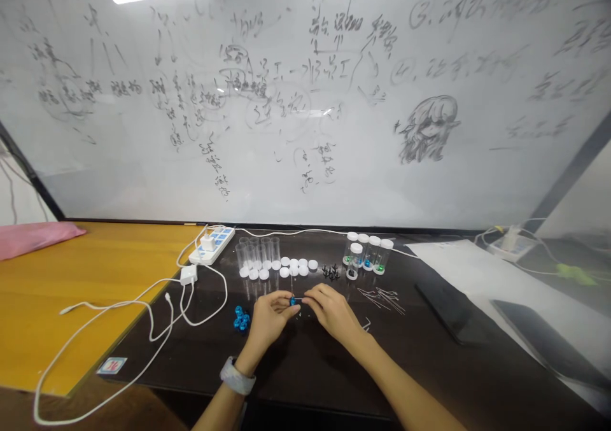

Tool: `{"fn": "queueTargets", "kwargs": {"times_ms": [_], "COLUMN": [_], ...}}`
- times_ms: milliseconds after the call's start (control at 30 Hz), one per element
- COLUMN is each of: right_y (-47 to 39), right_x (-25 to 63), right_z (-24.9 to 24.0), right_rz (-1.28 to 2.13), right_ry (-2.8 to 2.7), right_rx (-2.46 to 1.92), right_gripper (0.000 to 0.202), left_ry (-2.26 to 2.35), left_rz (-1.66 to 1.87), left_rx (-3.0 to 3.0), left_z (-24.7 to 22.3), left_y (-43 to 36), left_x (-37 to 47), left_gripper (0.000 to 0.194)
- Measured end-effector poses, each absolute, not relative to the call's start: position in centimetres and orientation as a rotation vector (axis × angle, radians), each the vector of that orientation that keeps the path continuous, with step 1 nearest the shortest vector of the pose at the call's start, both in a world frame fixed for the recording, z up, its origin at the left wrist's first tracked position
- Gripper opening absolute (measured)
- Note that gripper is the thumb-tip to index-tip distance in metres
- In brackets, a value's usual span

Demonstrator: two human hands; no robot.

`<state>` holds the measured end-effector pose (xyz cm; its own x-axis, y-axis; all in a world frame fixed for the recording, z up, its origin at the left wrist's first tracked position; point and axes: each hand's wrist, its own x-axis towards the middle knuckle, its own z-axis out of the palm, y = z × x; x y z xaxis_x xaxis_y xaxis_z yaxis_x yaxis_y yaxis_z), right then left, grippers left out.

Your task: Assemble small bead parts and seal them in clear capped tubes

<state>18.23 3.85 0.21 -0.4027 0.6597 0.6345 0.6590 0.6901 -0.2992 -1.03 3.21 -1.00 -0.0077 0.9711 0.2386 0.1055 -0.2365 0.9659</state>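
Observation:
Near the middle of the dark table, my left hand (271, 316) pinches a small shiny blue part (293, 302) between thumb and fingers. A thin wire-like rod (292, 284) rises upright from it. My right hand (328, 307) closes its fingertips on a thin metal tool (300, 300), whose far end meets the blue part from the right; its exact kind is too small to tell. More shiny blue parts (241, 318) lie in a cluster left of my left hand. Several small black pronged parts (330, 272) and thin metal rods (382, 297) lie beyond and right of my right hand.
White round caps (294, 270) and open clear tubes (260, 251) stand at the back. Capped tubes (373, 253) holding green and blue pieces stand right of them. A power strip (219, 240) with loose white cables lies left. Two dark flat devices (446, 313) lie right, by white sheeting (449, 259).

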Motion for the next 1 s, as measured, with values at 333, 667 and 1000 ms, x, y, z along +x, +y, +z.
{"fn": "queueTargets", "kwargs": {"times_ms": [333, 667, 1000], "right_y": [3.38, 3.36, 4.03], "right_x": [18.1, 17.84, 18.7], "right_z": [0.46, 0.26, 1.01], "right_rz": [-0.181, -0.222, -0.32], "right_ry": [-2.246, -2.24, -2.279], "right_rx": [-0.934, -0.922, -0.945], "right_gripper": [0.021, 0.027, 0.027], "left_ry": [1.128, 1.159, 1.212], "left_rz": [1.337, 1.357, 1.389], "left_rx": [1.382, 1.398, 1.456], "left_z": [-0.72, -1.26, -1.52], "left_y": [3.27, 3.49, 3.61], "left_x": [-1.03, -1.13, -1.11], "left_gripper": [0.03, 0.029, 0.026]}}
